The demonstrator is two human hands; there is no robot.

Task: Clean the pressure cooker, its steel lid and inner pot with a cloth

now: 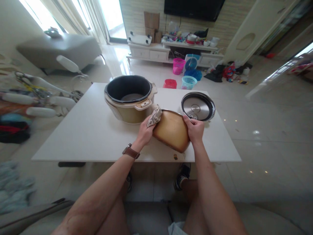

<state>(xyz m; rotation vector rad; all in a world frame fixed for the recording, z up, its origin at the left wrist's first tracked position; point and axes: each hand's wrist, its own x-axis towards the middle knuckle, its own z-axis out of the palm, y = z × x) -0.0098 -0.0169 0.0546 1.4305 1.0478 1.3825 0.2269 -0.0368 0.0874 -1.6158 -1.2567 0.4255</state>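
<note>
A golden-brown inner pot (172,129) is held tilted above the front part of the white table, its outer side turned up toward me. My left hand (146,131) grips its left side, with a patterned cloth (155,117) bunched between the fingers and the pot near the rim. On the opposite side my right hand (194,128) is closed on the rim, thumb on the outer wall. The pot's inside is hidden. Just behind and left stands a cream and gold cooker body (132,112), its dark cavity open upward. A round metal lid (198,107) lies inner side up beyond my right hand.
The white table (80,137) has a small brown mark at its front edge. Past it are a red bin (170,84), a cyan basket (188,82) and a pink basket (178,66). A low cabinet (156,52) stands by the wall, and exercise equipment (49,94) is at left.
</note>
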